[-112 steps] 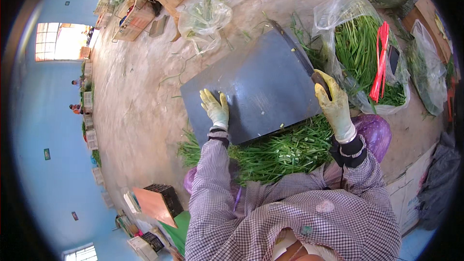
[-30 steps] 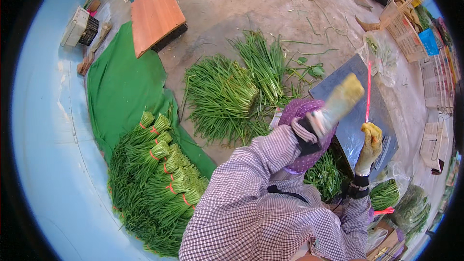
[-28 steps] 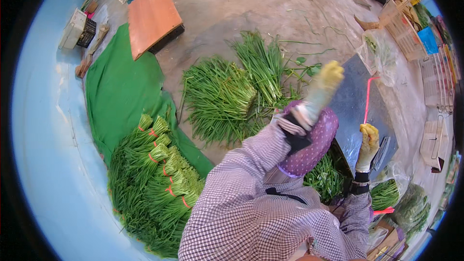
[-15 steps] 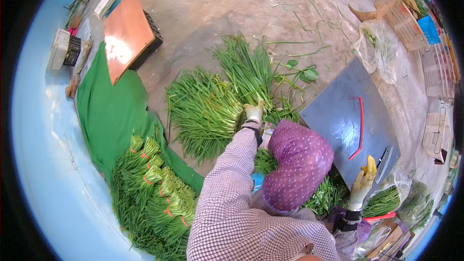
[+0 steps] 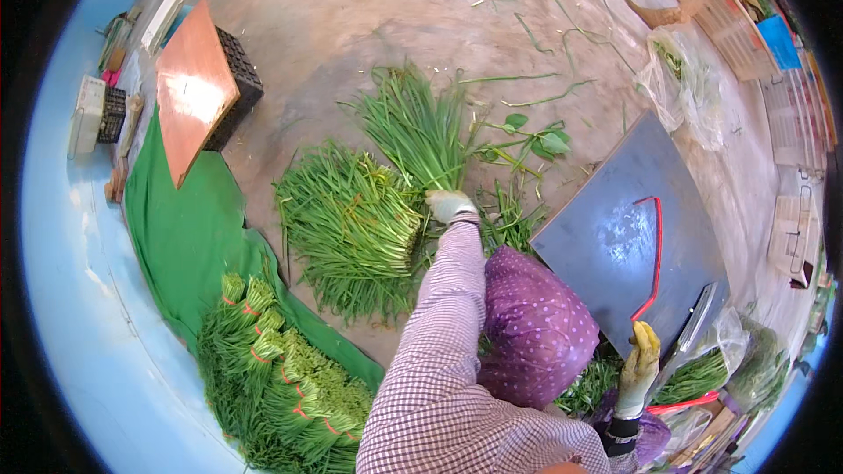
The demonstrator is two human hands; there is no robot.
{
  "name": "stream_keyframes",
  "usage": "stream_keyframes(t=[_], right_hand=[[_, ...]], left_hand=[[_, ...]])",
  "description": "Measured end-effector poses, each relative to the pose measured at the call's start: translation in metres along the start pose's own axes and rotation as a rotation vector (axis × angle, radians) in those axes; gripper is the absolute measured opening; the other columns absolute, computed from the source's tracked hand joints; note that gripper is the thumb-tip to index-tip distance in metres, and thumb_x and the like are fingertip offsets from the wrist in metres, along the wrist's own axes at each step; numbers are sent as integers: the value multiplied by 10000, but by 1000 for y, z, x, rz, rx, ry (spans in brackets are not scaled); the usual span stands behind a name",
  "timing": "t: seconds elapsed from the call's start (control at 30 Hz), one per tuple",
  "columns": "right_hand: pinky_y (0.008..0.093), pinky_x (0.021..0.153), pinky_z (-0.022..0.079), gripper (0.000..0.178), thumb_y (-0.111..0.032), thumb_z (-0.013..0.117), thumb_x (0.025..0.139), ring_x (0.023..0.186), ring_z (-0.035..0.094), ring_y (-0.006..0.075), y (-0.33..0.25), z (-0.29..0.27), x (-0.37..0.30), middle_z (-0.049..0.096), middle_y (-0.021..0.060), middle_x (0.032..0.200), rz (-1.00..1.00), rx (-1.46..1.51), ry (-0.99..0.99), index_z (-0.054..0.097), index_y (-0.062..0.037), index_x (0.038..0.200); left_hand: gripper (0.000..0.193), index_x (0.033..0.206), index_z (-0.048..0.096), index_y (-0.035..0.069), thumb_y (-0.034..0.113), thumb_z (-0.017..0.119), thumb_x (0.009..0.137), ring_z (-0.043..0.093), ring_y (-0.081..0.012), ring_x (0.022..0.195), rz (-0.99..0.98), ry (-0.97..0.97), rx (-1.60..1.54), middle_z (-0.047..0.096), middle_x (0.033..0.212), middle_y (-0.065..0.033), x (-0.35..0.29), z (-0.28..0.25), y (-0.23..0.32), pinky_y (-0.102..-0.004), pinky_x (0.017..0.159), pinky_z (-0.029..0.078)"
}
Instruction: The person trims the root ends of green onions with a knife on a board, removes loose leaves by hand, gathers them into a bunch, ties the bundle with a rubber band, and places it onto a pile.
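My left hand [image 5: 452, 204], in a pale glove, is closed at the stem ends of a bunch of long green chives [image 5: 420, 123] on the floor. Its fingers are partly hidden among the stems. Beside it lies a thick pile of chives [image 5: 347, 224], leaves fanned to the left. My right hand [image 5: 639, 367], in a glove with yellow fingers, is held up with fingers extended and slightly bent. Its fingertips are by the lower end of a red strip [image 5: 657, 250] on a dark grey board [image 5: 597, 202]. No object shows in that hand.
Bundles of chives with red ties [image 5: 290, 377] lie at lower left, beside a green cloth [image 5: 180, 219]. A brown board [image 5: 195, 92] rests on a black crate [image 5: 237, 92]. Loose leafy stems [image 5: 536, 140] and a plastic bag [image 5: 689, 83] lie farther off. A purple dotted cloth [image 5: 540, 325] covers my knee.
My right hand has moved left to the red strip's lower end. My left hand stays at the chive stems, its thumb no longer sticking up. The view has shifted slightly.
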State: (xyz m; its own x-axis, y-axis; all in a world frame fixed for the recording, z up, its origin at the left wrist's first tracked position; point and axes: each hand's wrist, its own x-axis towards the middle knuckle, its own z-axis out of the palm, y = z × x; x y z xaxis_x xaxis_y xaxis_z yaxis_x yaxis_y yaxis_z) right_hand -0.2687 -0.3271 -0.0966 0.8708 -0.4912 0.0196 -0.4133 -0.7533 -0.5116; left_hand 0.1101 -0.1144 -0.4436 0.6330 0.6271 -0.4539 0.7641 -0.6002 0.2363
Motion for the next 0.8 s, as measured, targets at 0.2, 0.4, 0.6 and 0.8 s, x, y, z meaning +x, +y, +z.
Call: stream_keyframes(t=[0.2, 0.4, 0.6, 0.8], right_hand=[[393, 966, 540, 403, 99, 515, 946, 1130, 649, 325, -7, -6, 7, 658, 171, 1268, 4, 40, 7, 654, -25, 1303], [395, 969, 537, 391, 98, 539, 932, 1134, 651, 332, -10, -3, 5, 661, 171, 1261, -19, 90, 16, 664, -22, 1282], [405, 985, 532, 398, 107, 544, 917, 1148, 649, 343, -25, -16, 8, 663, 173, 1269, -98, 135, 71, 669, -22, 1272], [412, 976, 521, 429, 117, 550, 905, 1118, 656, 327, -43, -35, 37, 679, 147, 1246, -238, 39, 105, 670, -44, 1284]], left_hand=[[438, 1260, 639, -21, 159, 754, 878, 693, -250, 917, 109, -951, -1112, 725, 1062, -129, 46, -69, -36, -396, 864, 559], [443, 1332, 589, 2, 230, 687, 965, 641, -291, 1236, 159, -1458, -1661, 663, 1317, -174, 9, -146, -61, -467, 1105, 538], [560, 1345, 575, 47, 457, 683, 980, 691, -214, 1003, 215, -1240, -1675, 688, 1136, -90, -16, -169, -89, -439, 818, 624], [484, 1382, 571, 16, 304, 664, 1004, 669, -212, 889, 52, -1209, -1727, 695, 1118, -102, -18, -193, -103, -360, 802, 594]])
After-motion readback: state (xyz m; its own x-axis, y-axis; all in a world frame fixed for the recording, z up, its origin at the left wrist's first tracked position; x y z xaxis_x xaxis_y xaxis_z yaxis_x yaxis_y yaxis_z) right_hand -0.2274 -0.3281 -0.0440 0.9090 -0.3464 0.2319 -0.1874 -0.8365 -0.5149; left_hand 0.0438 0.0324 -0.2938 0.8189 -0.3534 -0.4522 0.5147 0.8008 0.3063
